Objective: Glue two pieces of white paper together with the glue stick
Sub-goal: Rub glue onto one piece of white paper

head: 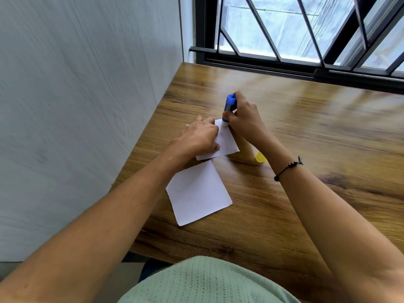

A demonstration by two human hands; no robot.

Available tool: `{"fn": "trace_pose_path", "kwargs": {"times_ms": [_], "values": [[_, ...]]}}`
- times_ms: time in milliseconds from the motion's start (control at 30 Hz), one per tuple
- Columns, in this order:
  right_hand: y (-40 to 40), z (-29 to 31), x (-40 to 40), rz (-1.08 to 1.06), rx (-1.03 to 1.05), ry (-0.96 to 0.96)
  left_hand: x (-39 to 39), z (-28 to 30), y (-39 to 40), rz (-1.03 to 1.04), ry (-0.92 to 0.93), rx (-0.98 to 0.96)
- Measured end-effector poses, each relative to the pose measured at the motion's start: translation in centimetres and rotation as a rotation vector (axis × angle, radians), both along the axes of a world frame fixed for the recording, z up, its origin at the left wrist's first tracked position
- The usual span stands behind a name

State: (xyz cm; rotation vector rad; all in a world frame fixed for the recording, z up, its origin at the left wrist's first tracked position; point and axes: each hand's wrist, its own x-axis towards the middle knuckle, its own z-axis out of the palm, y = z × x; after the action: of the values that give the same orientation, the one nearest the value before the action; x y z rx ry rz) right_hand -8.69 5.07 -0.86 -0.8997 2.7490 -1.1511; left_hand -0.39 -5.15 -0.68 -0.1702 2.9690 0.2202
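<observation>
White far paper is pinned on the wooden table by the flat left hand; second paper lies near. Blue glue stick, clamped in the right hand, is pressed at the far corner, probably touching. If pushed too hard, the corner could be creased, or glue smeared on the table.

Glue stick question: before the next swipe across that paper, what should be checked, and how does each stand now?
1. Far paper held down by left hand: ok.
2. Right hand grips glue stick: ok.
3. Stick's tip on the far paper's top corner: ok.
4. Yellow cap off, lying on the table: ok.
5. Near paper flat, within reach: ok.
6. Glue coverage so far: cannot tell.
</observation>
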Motion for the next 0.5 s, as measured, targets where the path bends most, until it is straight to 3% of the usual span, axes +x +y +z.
{"fn": "trace_pose_path", "kwargs": {"times_ms": [500], "values": [[3.1,-0.1,2.2,0.045,0.019,-0.044,-1.3,-0.4,0.0,0.005,-0.036,-0.041]]}}
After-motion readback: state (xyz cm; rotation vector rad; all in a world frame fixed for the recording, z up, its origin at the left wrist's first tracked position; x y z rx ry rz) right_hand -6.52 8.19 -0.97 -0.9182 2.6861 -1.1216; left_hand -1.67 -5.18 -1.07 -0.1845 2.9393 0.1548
